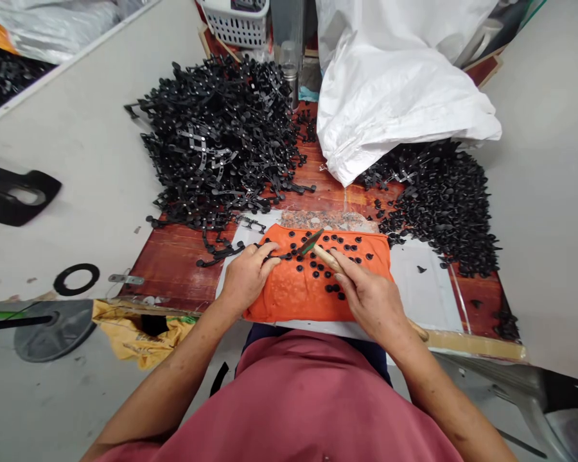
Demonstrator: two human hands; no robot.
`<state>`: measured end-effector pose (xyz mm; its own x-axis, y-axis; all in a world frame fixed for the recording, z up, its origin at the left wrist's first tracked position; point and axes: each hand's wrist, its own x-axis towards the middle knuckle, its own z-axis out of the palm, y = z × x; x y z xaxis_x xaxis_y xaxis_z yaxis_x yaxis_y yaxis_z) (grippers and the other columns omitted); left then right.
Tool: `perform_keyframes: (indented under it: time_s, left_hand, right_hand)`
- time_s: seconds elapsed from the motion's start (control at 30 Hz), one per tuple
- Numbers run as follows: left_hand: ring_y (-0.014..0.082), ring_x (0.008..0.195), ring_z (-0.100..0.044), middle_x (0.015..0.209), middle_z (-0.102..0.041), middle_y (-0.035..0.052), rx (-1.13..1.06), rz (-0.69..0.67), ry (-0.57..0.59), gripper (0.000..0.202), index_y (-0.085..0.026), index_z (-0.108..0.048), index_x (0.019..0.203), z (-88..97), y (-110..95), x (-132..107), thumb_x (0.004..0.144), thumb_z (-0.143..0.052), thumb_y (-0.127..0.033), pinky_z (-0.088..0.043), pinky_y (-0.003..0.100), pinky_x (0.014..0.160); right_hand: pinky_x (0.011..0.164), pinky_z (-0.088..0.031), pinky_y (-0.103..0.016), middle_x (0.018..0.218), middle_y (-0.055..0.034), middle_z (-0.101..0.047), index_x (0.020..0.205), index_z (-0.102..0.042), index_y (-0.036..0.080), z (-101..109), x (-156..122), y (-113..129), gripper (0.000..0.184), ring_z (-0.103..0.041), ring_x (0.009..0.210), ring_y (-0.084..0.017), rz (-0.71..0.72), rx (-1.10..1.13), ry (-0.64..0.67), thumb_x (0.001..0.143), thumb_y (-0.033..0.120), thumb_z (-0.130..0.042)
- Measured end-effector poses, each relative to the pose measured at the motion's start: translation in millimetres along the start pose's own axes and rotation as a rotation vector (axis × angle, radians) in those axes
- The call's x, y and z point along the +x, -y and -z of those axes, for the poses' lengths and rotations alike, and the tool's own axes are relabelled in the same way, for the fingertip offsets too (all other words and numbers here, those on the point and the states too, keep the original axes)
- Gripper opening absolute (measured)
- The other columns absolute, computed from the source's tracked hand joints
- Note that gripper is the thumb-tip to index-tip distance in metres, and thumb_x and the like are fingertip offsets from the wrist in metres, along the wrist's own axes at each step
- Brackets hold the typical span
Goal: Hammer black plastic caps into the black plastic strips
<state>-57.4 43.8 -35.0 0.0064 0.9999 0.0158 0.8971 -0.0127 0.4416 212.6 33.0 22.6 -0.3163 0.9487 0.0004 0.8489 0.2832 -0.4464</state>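
My right hand (372, 296) is closed round the wooden handle of a small hammer (320, 250), whose dark head rests over an orange cloth pad (289, 292). My left hand (246, 274) pinches a thin black plastic strip (221, 255) and holds it against the pad's left edge. Several small black round caps (334, 253) lie scattered on the orange pad.
A big heap of black plastic strips (216, 138) lies behind on the wooden board (173, 256). A second heap of black round pieces (443, 199) sits at the right, under a white woven sack (395, 90). A white basket (238, 22) stands at the back. A yellow cloth (135, 330) lies at the left.
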Motion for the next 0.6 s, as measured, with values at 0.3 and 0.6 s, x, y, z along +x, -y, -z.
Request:
perform_keyframes:
  time_s: [0.3, 0.6]
  left_hand:
    - [0.0223, 0.089, -0.066, 0.099, -0.068, 0.0063, 0.076, 0.004, 0.0, 0.034, -0.029, -0.071, 0.129, 3.0, -0.3, -0.4, 0.1, -0.056, -0.04, -0.048, 0.029, 0.078]
    - [0.0226, 0.082, -0.069, 0.105, -0.072, 0.0076, 0.28, 0.032, 0.096, 0.041, -0.033, -0.064, 0.139, 11.2, -11.1, -5.5, 0.103, -0.05, -0.046, -0.046, 0.029, 0.066]
  right_hand:
    - [0.056, -0.044, -0.026, 0.101, -0.0045, -0.076, 0.161, -0.041, 0.036, -12.9, 13.5, 19.9, 0.054, -0.068, 0.07, -0.017, 0.093, -0.381, 0.09, 0.106, 0.031, -0.044]
    - [0.053, -0.034, -0.027, 0.095, -0.0047, -0.075, 0.163, -0.034, 0.036, -10.9, 19.6, 29.3, 0.056, -0.066, 0.064, -0.017, 0.067, -0.512, 0.218, 0.107, 0.032, -0.04]
